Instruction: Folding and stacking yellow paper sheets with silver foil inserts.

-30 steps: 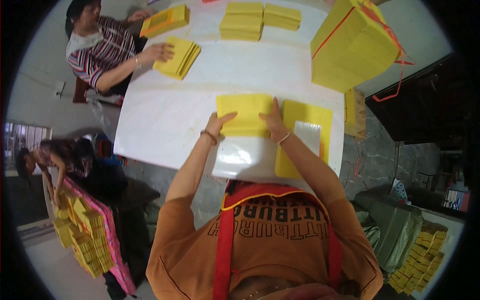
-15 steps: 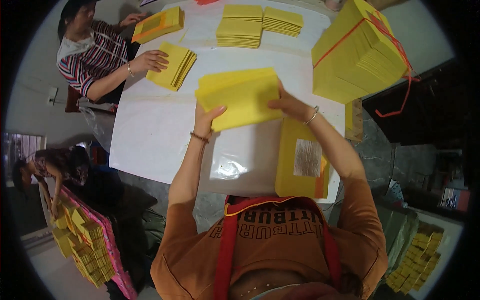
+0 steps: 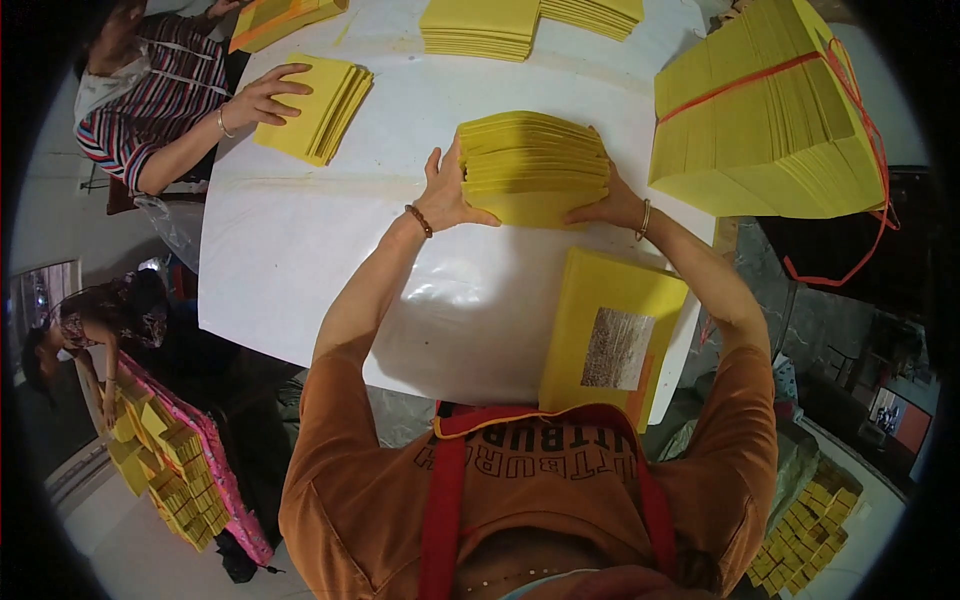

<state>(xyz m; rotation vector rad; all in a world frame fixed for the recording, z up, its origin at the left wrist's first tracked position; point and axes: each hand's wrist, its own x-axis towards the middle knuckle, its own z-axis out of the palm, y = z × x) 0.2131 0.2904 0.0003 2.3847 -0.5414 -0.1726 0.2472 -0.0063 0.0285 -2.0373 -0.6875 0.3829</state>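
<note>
A thick stack of yellow papers (image 3: 535, 165) stands on edge over the middle of the white table, its layered edges facing up. My left hand (image 3: 452, 192) presses its left end, the thumb along the near face. At the opposite end my right hand (image 3: 618, 200) grips it the same way, thumb also in front. Nearer me, beside my right forearm, lies a yellow packet (image 3: 580, 300) with a silvery-brown patch and an orange strip. Whether the stack's lower edge rests on the table is hard to tell.
A tall yellow bundle (image 3: 760, 120) tied with red string stands at the far right. More yellow stacks (image 3: 478, 28) lie at the back. Across the left side, a co-worker's hand (image 3: 270, 95) rests on a small yellow stack (image 3: 325, 110). Another person bends over piled yellow bundles (image 3: 180, 470) at lower left.
My hands have turned the stack from lying tilted with its broad face showing to standing with its edges up, and moved it slightly right. The view has shifted somewhat.
</note>
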